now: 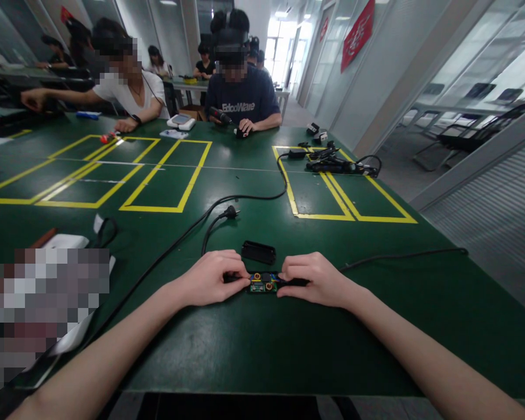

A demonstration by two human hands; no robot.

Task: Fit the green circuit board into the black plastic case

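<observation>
An opened black power adapter case (263,290) lies on the table in front of me, its green circuit board (258,286) showing copper-wound coils and several coloured wires. My left hand (214,277) is closed with thumb and fingers at the case's left end, where a black cord (205,239) with a two-pin plug (231,212) seems to lead. My right hand (317,281) is closed around the right end, where a black cable runs under the fingers. Just behind the case rests its loose black cover (258,251), hollow side up, touched by neither hand.
A long black cable (245,197) crosses the green table (254,344) to a pile of black adapters and cords (332,162). Yellow tape (326,217) marks rectangles. Blurred-out items (48,303) lie at left. Across the table, a person (242,93) holds a power screwdriver (221,115).
</observation>
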